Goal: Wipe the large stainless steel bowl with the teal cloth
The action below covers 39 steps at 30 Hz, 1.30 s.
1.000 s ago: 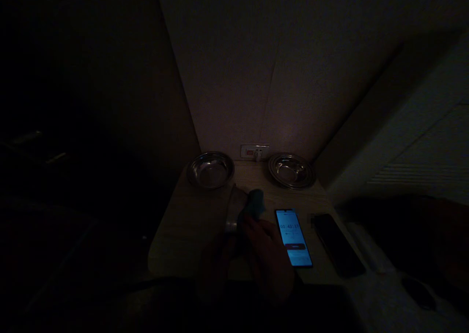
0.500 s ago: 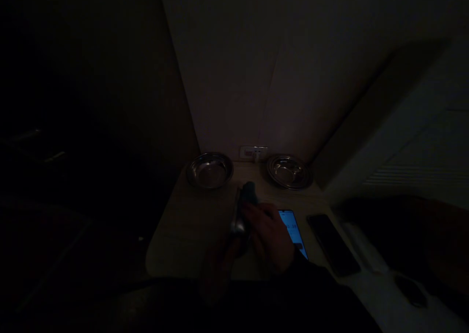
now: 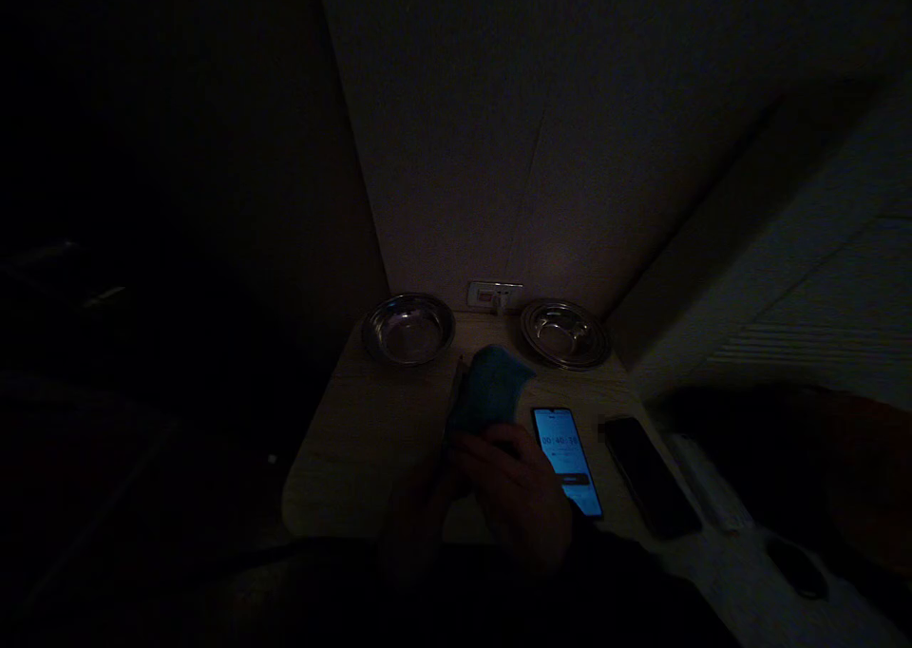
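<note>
The scene is very dark. My right hand [image 3: 517, 491] is closed on a blue cloth [image 3: 490, 393] that stands up above its fingers. My left hand [image 3: 420, 510] sits just to its left, gripping a shiny metal object [image 3: 454, 410] whose edge shows beside the cloth; I cannot name the object. Both hands hover over the near middle of a small pale wooden table [image 3: 356, 439]. A lit phone [image 3: 568, 460] lies right of my right hand.
Two steel bowls, one at the back left [image 3: 408, 328] and one at the back right [image 3: 564, 333], stand by the wall. A wall socket [image 3: 491, 295] sits between them. A dark phone [image 3: 647, 475] lies at the table's right edge.
The blue cloth has spread wider and risen over the metal object. My right hand slid back toward me, uncovering the lit phone's screen.
</note>
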Motion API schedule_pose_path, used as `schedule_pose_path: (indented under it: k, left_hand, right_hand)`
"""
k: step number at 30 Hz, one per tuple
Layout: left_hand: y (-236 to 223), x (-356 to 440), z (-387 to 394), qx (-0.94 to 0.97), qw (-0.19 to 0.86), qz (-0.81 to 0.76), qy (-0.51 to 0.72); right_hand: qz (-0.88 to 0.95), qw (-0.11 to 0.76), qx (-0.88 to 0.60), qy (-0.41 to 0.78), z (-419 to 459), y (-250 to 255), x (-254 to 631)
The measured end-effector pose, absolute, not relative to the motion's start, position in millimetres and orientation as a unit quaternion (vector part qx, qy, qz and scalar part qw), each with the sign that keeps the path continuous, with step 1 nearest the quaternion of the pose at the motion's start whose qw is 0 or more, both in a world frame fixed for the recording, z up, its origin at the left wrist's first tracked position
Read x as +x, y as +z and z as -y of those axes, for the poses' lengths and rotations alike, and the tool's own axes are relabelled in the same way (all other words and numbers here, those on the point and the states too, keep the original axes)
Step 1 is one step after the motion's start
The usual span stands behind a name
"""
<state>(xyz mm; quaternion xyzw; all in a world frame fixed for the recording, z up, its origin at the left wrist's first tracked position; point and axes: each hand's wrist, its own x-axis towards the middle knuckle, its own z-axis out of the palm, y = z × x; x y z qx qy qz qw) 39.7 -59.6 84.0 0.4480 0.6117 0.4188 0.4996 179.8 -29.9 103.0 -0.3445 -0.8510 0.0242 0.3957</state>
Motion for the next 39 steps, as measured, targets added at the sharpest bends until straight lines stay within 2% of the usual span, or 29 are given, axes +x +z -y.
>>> schedule_pose_path:
  k: [6, 11, 17, 24, 33, 39]
  left_hand:
    - [83, 42, 59, 0.44, 0.479, -0.639, 0.412]
    - [83, 42, 60, 0.461, 0.504, -0.617, 0.389]
    - [81, 50, 64, 0.434, 0.506, -0.63, 0.398]
    - [76, 43, 60, 0.481, 0.496, -0.602, 0.4]
    - [79, 43, 61, 0.424, 0.478, -0.64, 0.426]
    - [79, 41, 56, 0.443, 0.47, -0.634, 0.425]
  right_hand:
    - [0.84, 0.394, -0.372, 0.033, 14, 111, 179]
    - [0.845, 0.383, -0.372, 0.023, 31, 105, 178]
    - [0.82, 0.395, -0.411, 0.052, 4, 108, 187]
    - [0.83, 0.396, -0.391, 0.046, 42, 100, 179]
    - [0.817, 0.379, -0.425, 0.092, -18, 115, 174]
    - [0.841, 0.382, -0.379, 0.053, 30, 109, 172]
